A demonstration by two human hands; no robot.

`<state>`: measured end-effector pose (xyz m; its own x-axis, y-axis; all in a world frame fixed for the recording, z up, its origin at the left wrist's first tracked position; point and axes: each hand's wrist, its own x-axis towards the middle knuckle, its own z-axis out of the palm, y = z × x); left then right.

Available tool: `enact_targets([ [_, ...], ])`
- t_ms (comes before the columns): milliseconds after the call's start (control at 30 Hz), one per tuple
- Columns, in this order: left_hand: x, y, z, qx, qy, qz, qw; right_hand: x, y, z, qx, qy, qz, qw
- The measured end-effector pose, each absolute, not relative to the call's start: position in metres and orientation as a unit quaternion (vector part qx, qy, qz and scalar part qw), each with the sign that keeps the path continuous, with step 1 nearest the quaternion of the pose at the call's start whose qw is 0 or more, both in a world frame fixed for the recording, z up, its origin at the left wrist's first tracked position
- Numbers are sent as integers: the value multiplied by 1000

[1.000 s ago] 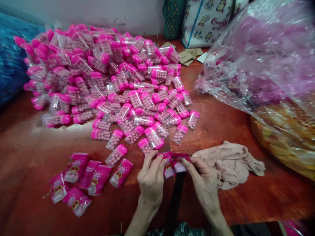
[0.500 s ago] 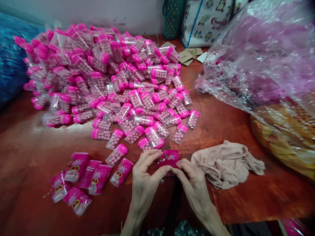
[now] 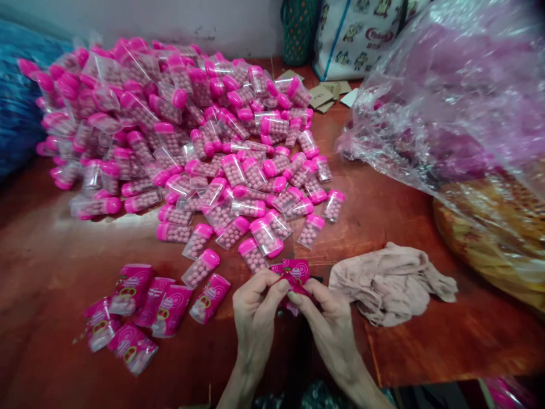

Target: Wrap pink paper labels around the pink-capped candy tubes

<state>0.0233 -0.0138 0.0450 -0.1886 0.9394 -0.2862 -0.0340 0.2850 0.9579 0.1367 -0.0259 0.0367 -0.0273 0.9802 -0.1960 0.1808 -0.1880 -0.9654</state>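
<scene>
Pink wrapper (image 3: 299,269) partly behind hands (image 3: 256,301)

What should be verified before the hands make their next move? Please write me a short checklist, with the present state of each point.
1. Left hand has a grip on the printed pink wrapper: ok, thumb and finger pinch it.
2. Right hand grips it as well: ok, thumb and finger close on it.
3. Contents of the wrapper confirmed: cannot tell, the fingers cover most of it.
4. Six printed candy packs clear of the hands: ok, all lie to the left.
5. Beige cloth clear of the right hand: cannot tell, their outlines meet in this view.
</scene>
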Motion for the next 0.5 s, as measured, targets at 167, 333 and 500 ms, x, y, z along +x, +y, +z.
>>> enact_targets([
  [167,24,-21,36,349,610,479,527,135,-26,37,-567,-529,495,392],
  [333,28,-25,30,344,625,469,521,131,-30,35,-579,-505,509,388],
  [500,29,-22,34,354,623,492,495,130,-31,32,-576,-484,529,393],
])
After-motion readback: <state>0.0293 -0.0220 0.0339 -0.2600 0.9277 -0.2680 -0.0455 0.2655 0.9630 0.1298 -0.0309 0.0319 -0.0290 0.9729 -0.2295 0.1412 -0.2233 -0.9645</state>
